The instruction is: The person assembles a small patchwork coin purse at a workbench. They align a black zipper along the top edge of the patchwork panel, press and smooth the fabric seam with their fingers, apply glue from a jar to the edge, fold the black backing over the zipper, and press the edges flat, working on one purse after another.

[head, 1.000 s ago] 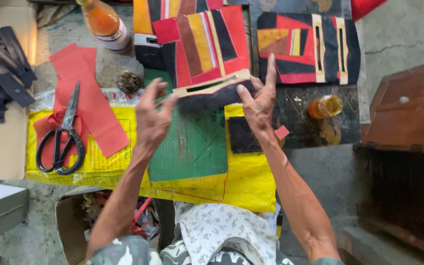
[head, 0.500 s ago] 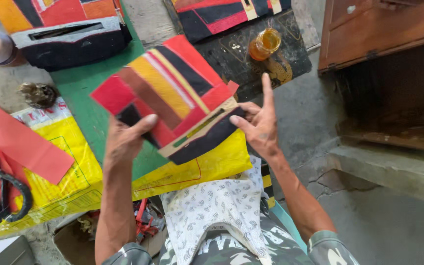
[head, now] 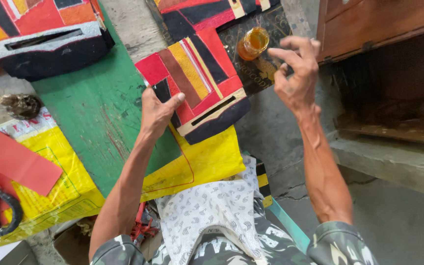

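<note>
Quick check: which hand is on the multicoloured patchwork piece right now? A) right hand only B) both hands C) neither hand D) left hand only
D: the left hand grips the edge of the patchwork piece, while the right hand is lifted clear of it, fingers curled and empty.

Concrete floor (head: 271, 132): yellow sack (head: 207, 162), green board (head: 99, 118).

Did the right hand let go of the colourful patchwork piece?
Yes. The right hand has come off the patchwork piece and lifted away to its right, toward the orange jar. The left hand still holds the piece.
</note>
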Motion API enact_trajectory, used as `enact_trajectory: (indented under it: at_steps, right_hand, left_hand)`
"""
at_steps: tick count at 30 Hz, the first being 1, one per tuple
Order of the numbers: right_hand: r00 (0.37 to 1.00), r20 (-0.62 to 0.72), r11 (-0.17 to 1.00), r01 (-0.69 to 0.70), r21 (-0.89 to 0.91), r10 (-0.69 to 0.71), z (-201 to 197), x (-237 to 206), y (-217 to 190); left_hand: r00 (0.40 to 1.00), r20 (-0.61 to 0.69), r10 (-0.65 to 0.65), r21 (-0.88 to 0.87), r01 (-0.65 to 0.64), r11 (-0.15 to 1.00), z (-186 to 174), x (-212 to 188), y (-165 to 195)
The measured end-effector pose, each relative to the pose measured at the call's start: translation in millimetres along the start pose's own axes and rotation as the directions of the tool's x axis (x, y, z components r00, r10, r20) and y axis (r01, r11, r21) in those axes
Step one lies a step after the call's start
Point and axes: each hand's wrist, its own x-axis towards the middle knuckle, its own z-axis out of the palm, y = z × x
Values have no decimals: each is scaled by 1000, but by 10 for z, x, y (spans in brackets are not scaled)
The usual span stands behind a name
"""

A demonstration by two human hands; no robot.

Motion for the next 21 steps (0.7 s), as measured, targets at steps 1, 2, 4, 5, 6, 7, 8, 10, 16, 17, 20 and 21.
enact_trajectory:
  at_steps: [1, 2, 4, 5, 6, 7, 8, 10, 16, 17, 20, 21]
  right_hand:
    - [994, 26, 987, 112, -117, -110, -10, 151, 45]
    - [975, 68, 949, 220, -227, -210, -14, 277, 90]
    - [941, 169, 884, 333, -328, -292, -12, 461, 172]
    - [935, 217, 882, 340, -326, -280, 14, 517, 202]
    - [927, 263, 880, 347, -324, -269, 37, 563, 232]
    - [919, 288, 851, 368, -374, -270, 65, 594, 259]
    - [911, 311, 820, 387, -422, -271, 100, 618, 282]
    - [902, 344, 791, 405, -458, -262, 149, 663, 329]
    - [900, 392, 850, 353, -391, -193, 257, 739, 363]
    - [913, 355, 874, 330, -357, -200, 230, 729, 358]
    - [967, 235, 980, 136, -148, -98, 62, 674, 348]
    - [979, 202, 998, 41, -52, -30, 5, 636, 342]
  left_hand:
    - [996, 4, 85, 58, -85, 995, 7, 4, -6]
    - [998, -3, 56, 52, -56, 997, 17, 6, -14]
    - [1000, -19, 4, 39, -3, 999, 42, 21, -34]
    - [999, -34, 7, 56, -5, 998, 49, 26, -45]
    - [999, -49, 12, 74, -9, 997, 56, 37, -54]
    - [998, -64, 15, 92, -10, 996, 57, 40, -62]
    - [998, -62, 14, 86, -9, 996, 56, 47, -68]
    - [998, -56, 14, 76, -10, 997, 49, 65, -74]
    - [995, -53, -86, 85, 91, 992, 43, 93, -29]
    - [996, -34, -80, 86, 83, 993, 32, 86, -12]
    - [999, 25, -28, 63, 26, 998, -19, 77, 38]
    - [998, 58, 0, 42, -2, 999, -40, 78, 50]
